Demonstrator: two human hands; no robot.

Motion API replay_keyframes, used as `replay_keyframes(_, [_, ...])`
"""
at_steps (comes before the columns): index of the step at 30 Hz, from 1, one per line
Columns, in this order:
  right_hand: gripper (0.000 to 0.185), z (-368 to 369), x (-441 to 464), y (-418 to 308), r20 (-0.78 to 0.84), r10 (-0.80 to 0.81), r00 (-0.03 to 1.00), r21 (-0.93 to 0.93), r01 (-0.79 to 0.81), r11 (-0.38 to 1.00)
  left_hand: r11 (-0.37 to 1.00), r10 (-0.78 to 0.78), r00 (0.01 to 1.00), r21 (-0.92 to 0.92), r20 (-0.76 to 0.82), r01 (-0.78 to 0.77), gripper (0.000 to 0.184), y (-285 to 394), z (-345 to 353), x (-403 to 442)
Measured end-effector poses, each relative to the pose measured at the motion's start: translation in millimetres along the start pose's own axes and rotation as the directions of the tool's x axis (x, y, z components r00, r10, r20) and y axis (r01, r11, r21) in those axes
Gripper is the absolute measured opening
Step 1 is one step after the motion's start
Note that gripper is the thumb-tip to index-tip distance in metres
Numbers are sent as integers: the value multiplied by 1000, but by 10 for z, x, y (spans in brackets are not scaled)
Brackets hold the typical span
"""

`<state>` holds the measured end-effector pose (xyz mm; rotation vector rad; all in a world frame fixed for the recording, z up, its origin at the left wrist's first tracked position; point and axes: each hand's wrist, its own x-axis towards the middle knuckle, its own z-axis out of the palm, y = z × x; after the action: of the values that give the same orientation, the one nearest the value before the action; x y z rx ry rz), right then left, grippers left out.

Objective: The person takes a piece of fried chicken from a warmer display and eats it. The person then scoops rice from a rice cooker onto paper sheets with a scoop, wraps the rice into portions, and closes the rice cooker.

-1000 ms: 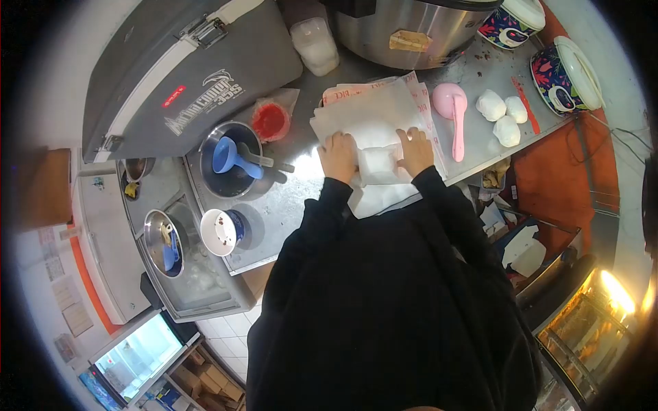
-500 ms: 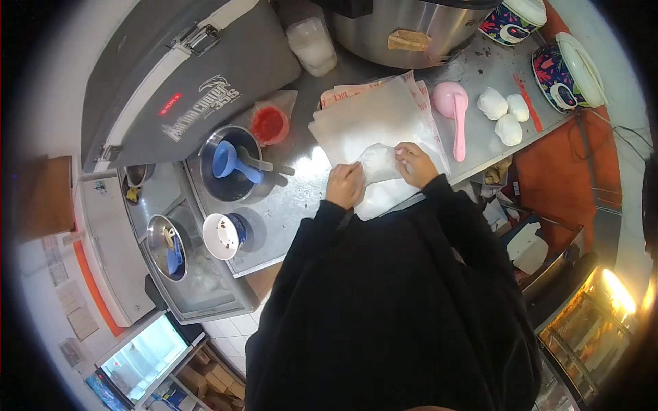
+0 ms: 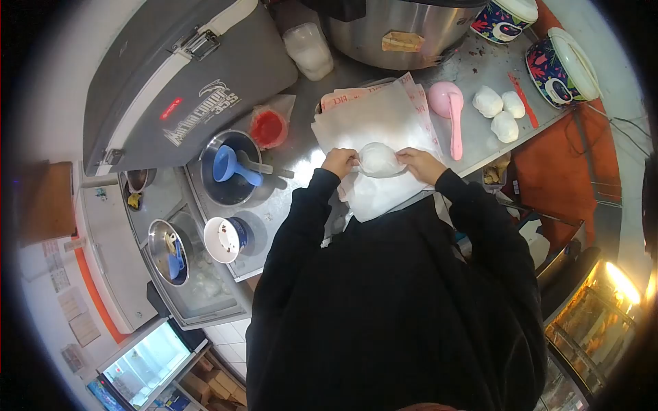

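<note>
A rounded white bundle in thin paper [image 3: 379,159] sits in front of me on a stack of wrapping paper [image 3: 363,123]. My left hand [image 3: 340,163] pinches the wrapper at the bundle's left side. On the opposite side, my right hand [image 3: 421,165] has its fingers closed on the wrapper's right end. What the bundle contains is covered by the paper. Several finished-looking white bundles [image 3: 505,127] lie at the far right, past a pink scoop [image 3: 454,116].
A steel bowl [image 3: 208,185] holding a blue scoop [image 3: 226,164] stands left, near a paper tub [image 3: 223,241] and a bag of red sauce [image 3: 269,130]. Behind are a grey cooler box [image 3: 233,61], a clear container [image 3: 308,51] and a large steel cooker [image 3: 411,34].
Both hands have spread further apart, drawing the wrapper's ends outward to either side. The bundle now looks rounder and more tightly covered.
</note>
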<state>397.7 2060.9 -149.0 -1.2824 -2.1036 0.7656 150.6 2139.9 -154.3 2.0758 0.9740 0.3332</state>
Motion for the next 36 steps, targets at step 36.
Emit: replay_keyframes(36, [26, -481, 849, -1549, -273, -98, 957, -306, 10, 952, 742, -298, 818, -658, -492, -126, 45, 1252, -720, -416])
